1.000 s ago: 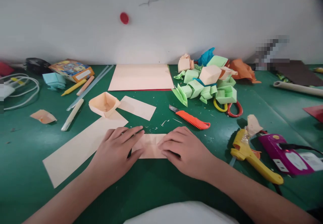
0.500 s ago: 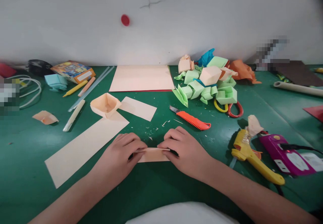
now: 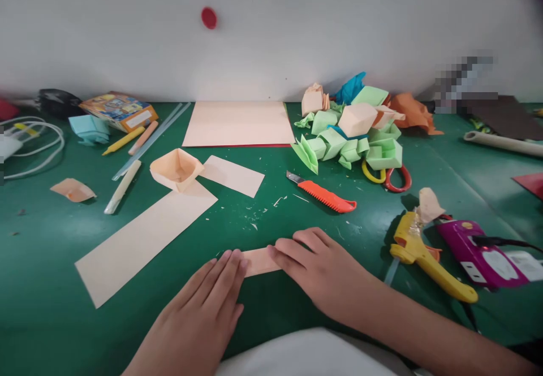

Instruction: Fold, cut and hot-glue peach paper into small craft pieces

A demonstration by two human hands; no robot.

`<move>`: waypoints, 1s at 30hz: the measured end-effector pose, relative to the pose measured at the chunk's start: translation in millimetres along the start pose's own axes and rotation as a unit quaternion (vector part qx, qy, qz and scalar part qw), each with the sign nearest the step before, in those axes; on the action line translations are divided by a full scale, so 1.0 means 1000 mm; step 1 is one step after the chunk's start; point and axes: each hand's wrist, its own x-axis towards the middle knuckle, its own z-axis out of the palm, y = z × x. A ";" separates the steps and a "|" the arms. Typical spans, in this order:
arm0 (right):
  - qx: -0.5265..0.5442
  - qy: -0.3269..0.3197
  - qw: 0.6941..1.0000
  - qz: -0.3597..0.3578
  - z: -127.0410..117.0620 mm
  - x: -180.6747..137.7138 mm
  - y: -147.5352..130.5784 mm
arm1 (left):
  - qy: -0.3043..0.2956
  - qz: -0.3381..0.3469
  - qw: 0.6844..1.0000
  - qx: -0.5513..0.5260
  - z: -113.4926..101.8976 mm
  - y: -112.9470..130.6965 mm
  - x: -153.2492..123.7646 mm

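Note:
A narrow folded strip of peach paper (image 3: 259, 260) lies on the green table (image 3: 297, 308) right in front of me. My left hand (image 3: 202, 314) lies flat with fingers stretched out, its fingertips pressing the strip's left end. My right hand (image 3: 316, 266) rests on the strip's right end, fingers extended and pressed down on it. Most of the strip is covered by the two hands.
A long peach paper strip (image 3: 144, 239), a folded peach box (image 3: 176, 169) and a small peach sheet (image 3: 232, 175) lie to the left. An orange utility knife (image 3: 324, 197), scissors (image 3: 386, 177), a pile of folded paper shapes (image 3: 354, 133), a yellow glue gun (image 3: 424, 257) and a large peach sheet (image 3: 238, 123) surround them.
The paper was folded over into a narrower strip. My hands went from pinching its ends to pressing flat on it, and the left hand slid back toward me.

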 end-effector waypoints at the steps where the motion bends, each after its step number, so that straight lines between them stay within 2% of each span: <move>1: -0.005 -0.002 1.000 0.011 -0.001 -0.004 -0.003 | -0.011 -0.005 1.000 -0.003 0.001 0.001 -0.005; 6: -0.034 -0.018 0.999 0.030 -0.003 -0.025 -0.016 | -0.046 -0.018 0.998 -0.027 -0.001 -0.005 -0.016; 12: -0.001 -0.053 0.999 0.008 -0.007 -0.031 -0.009 | -0.001 -0.009 0.998 -0.058 -0.014 -0.014 0.007; 16: 0.030 -0.050 0.998 0.021 -0.010 -0.023 -0.009 | 0.015 0.037 0.997 -0.065 0.000 -0.006 0.025; 20: 0.035 -0.045 0.998 0.034 -0.011 -0.023 -0.009 | -0.034 0.065 0.993 -0.096 0.008 -0.011 0.021; 25: 0.044 -0.047 0.997 0.038 -0.013 -0.026 -0.008 | -0.035 0.032 0.993 -0.108 -0.007 -0.035 -0.008; 30: 0.092 0.019 0.992 0.089 -0.012 -0.010 -0.012 | 0.017 -0.046 0.984 -0.170 -0.005 -0.042 -0.014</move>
